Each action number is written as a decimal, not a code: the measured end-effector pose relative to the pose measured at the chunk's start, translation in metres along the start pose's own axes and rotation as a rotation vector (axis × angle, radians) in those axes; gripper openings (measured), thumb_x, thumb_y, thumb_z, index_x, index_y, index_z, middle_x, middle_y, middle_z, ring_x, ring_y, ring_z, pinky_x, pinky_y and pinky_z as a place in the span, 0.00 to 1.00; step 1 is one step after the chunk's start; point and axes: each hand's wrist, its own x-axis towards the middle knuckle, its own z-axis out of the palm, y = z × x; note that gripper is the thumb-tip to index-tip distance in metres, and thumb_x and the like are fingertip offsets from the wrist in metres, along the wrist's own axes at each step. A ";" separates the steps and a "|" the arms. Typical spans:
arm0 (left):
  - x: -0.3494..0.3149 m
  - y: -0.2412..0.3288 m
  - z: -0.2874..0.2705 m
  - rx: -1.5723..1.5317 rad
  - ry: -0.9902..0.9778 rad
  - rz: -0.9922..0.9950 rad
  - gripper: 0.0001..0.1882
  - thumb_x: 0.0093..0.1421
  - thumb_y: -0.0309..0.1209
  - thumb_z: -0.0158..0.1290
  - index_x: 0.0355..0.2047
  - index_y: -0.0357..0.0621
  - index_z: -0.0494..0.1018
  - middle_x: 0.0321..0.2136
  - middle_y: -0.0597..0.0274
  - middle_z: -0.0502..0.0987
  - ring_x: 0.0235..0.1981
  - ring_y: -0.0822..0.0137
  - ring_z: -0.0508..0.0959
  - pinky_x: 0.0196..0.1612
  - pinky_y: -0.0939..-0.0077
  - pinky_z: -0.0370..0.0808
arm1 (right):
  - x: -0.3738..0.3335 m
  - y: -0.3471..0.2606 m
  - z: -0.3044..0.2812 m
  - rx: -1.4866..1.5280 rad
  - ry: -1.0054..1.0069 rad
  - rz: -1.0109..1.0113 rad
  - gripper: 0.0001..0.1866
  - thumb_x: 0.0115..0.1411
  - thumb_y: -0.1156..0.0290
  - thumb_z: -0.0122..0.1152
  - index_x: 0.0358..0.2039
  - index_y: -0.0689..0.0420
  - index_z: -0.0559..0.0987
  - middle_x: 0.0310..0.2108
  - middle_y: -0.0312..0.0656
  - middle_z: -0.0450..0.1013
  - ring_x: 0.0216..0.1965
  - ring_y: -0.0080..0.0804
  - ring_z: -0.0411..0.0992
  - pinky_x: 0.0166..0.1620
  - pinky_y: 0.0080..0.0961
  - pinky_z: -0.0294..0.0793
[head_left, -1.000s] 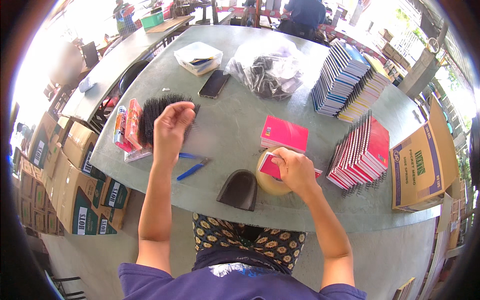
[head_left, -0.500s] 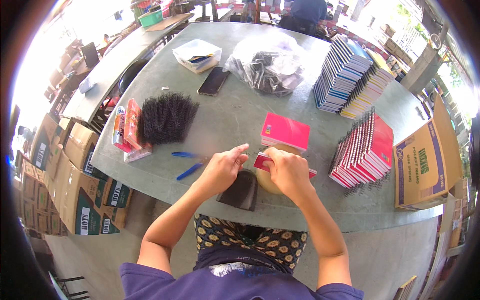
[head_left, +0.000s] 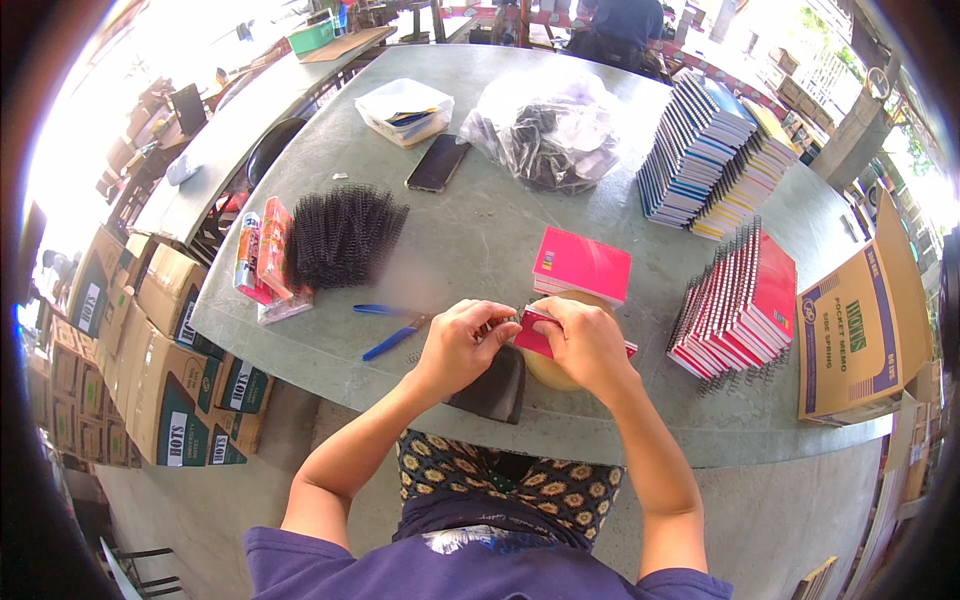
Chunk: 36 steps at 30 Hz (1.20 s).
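My right hand (head_left: 585,345) grips a small red notebook (head_left: 535,334) above a round tan object (head_left: 552,372), whose kind is hard to tell. At the notebook's left edge my left hand (head_left: 465,345) is pinched on a thin dark spiral coil (head_left: 516,317), partly hidden by the fingers. Just beyond lies a stack of red notebooks (head_left: 582,265). A dark flat pad (head_left: 492,388) sits under my left hand near the table edge. To the left are blue-handled scissors (head_left: 390,343) and a pile of black spiral coils (head_left: 345,238).
Spiral-bound red notebooks (head_left: 745,295) and taller blue and yellow stacks (head_left: 695,150) stand at right, beside an open cardboard box (head_left: 850,335). A clear plastic bag (head_left: 550,135), phone (head_left: 437,163), white tub (head_left: 403,108) and orange-red packets (head_left: 270,250) lie farther off.
My left hand has come closer to the notebook's left edge, its fingers now pinched there. The notebook shows more of its red cover. The whole view has shifted slightly.
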 end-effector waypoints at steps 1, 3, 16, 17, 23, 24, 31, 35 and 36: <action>0.001 0.002 0.001 -0.004 -0.008 0.004 0.08 0.55 0.28 0.58 0.35 0.38 0.76 0.24 0.56 0.78 0.23 0.69 0.76 0.28 0.77 0.73 | 0.000 0.001 0.000 0.012 -0.015 0.012 0.08 0.55 0.71 0.56 0.37 0.55 0.77 0.29 0.45 0.76 0.33 0.45 0.75 0.35 0.39 0.72; 0.003 0.006 0.000 -0.012 -0.021 0.012 0.07 0.55 0.28 0.58 0.32 0.36 0.75 0.25 0.54 0.77 0.22 0.61 0.76 0.28 0.73 0.73 | -0.001 -0.003 -0.003 0.015 -0.046 0.028 0.09 0.55 0.71 0.56 0.37 0.54 0.77 0.29 0.46 0.76 0.33 0.45 0.75 0.35 0.39 0.72; 0.024 -0.003 -0.028 0.176 -0.161 0.165 0.09 0.58 0.32 0.54 0.36 0.42 0.73 0.26 0.55 0.76 0.27 0.64 0.78 0.32 0.68 0.73 | -0.006 -0.009 0.002 -0.205 0.090 -0.101 0.07 0.52 0.71 0.58 0.33 0.54 0.78 0.31 0.40 0.76 0.33 0.38 0.75 0.37 0.36 0.70; 0.026 -0.003 -0.022 0.225 -0.099 0.246 0.11 0.59 0.35 0.53 0.36 0.41 0.74 0.27 0.54 0.77 0.27 0.64 0.78 0.32 0.69 0.73 | -0.006 -0.009 0.006 -0.176 0.164 -0.122 0.07 0.52 0.70 0.59 0.33 0.54 0.78 0.31 0.40 0.76 0.33 0.38 0.74 0.36 0.36 0.69; 0.031 -0.001 -0.034 0.241 -0.293 0.073 0.10 0.60 0.33 0.52 0.36 0.38 0.74 0.25 0.53 0.77 0.27 0.60 0.78 0.33 0.69 0.73 | -0.008 -0.003 0.011 -0.088 0.218 -0.052 0.08 0.51 0.72 0.59 0.34 0.55 0.75 0.33 0.40 0.75 0.32 0.38 0.74 0.36 0.35 0.68; 0.030 0.002 -0.031 0.282 -0.178 0.206 0.11 0.60 0.33 0.50 0.36 0.37 0.74 0.24 0.53 0.77 0.27 0.60 0.78 0.33 0.70 0.74 | -0.006 0.001 0.012 -0.150 0.226 -0.110 0.10 0.51 0.72 0.59 0.35 0.55 0.75 0.33 0.40 0.75 0.32 0.39 0.74 0.36 0.35 0.68; 0.029 0.005 -0.019 0.370 -0.106 0.387 0.11 0.51 0.36 0.60 0.29 0.43 0.72 0.29 0.58 0.73 0.34 0.56 0.73 0.37 0.64 0.70 | -0.006 0.000 0.006 -0.243 0.054 -0.065 0.15 0.50 0.73 0.61 0.40 0.55 0.74 0.30 0.42 0.76 0.36 0.39 0.75 0.39 0.36 0.71; -0.021 0.004 -0.005 0.506 -0.136 0.403 0.16 0.48 0.40 0.62 0.30 0.45 0.72 0.33 0.55 0.73 0.38 0.53 0.72 0.40 0.60 0.70 | -0.015 -0.006 -0.016 -0.220 -0.002 0.075 0.13 0.49 0.70 0.64 0.36 0.58 0.77 0.30 0.44 0.77 0.33 0.39 0.76 0.37 0.34 0.73; -0.036 -0.004 -0.005 0.519 -0.198 0.343 0.17 0.47 0.41 0.62 0.31 0.45 0.71 0.34 0.54 0.72 0.39 0.52 0.72 0.41 0.60 0.70 | -0.023 -0.001 -0.030 -0.178 -0.033 0.134 0.13 0.49 0.69 0.66 0.35 0.58 0.78 0.29 0.43 0.77 0.32 0.37 0.76 0.36 0.32 0.74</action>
